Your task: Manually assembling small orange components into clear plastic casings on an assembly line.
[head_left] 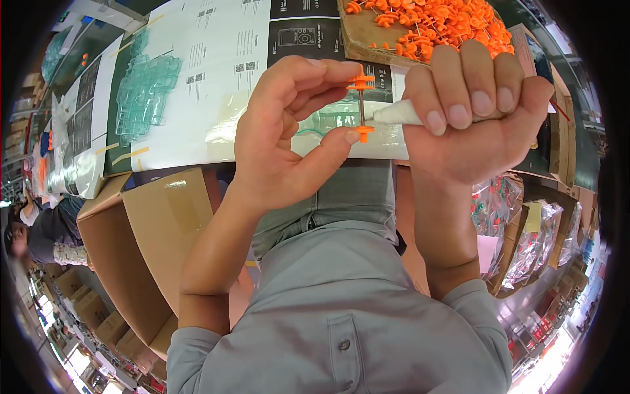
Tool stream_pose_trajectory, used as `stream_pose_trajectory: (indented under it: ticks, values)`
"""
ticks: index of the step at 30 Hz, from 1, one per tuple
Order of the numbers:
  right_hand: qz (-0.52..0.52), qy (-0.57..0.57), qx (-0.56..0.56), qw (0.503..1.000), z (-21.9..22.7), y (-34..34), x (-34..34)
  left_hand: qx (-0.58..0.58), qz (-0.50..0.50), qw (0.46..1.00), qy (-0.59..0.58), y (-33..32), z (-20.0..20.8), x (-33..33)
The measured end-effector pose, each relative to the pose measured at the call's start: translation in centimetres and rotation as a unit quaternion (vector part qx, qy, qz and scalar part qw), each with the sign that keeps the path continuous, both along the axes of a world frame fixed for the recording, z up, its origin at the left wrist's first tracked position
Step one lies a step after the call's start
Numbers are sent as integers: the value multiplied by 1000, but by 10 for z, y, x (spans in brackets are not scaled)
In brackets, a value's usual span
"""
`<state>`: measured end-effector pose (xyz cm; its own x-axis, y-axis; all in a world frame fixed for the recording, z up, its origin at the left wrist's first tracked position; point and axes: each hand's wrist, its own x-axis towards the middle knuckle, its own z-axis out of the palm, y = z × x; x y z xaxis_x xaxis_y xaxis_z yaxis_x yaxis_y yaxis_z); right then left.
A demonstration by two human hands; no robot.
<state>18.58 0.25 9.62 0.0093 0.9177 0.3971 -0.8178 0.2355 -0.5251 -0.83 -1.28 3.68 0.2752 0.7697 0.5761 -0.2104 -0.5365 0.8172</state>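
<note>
My left hand (282, 138) pinches a small orange plastic part with a thin metal shaft (361, 108). The thumb is at its lower orange end and the fingers at the upper orange discs, so the shaft stands roughly upright between them. My right hand (469, 125) is wrapped round a white squeeze tube (399, 113) lying sideways, its narrow tip pointing left at the shaft. Tip and shaft look very close; I cannot tell whether they touch. Behind my left fingers, on the table, lies a clear greenish plastic piece (331, 121), partly hidden.
A cardboard tray (367, 54) heaped with orange parts (440, 29) sits at the far right of the printed sheet (210, 85) covering the table. Clear greenish plastic pieces (147, 95) are stacked at left. Cardboard boxes (170, 203) and bagged parts (535, 243) flank me. A person (56, 236) is at far left.
</note>
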Motion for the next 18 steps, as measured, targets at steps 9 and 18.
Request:
stream_pose_trajectory:
  ticks: [9,18]
  values:
    - [-65,-6,48,997,0,-2,4,28,3,999,16,-2,2,-4]
    - [-88,10,1,996,-3,-2,-4,37,-22,999,31,4,-1,-9]
